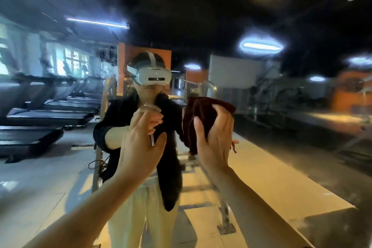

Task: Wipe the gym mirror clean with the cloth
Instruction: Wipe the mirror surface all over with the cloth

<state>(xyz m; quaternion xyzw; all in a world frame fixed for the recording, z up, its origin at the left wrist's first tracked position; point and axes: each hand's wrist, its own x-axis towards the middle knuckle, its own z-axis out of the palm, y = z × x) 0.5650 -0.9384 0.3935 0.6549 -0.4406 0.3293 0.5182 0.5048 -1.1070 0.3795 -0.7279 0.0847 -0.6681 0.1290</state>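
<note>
The gym mirror (281,96) fills the view and shows my own reflection and the hall behind me. My right hand (216,139) grips a bunched dark red cloth (201,112) and holds it against the glass at chest height, thumb and fingers wrapped over it, with a fold hanging below. To its left my left hand (141,143) is raised close to the mirror, its fingers curled around a thin white stick-like object (152,140). Both hands' reflections meet them in the glass.
Reflected in the mirror are a row of treadmills (50,110) on the left, orange pillars (124,66), weight machines (271,94) on the right and ceiling lights. A metal frame (226,217) stands behind my reflection.
</note>
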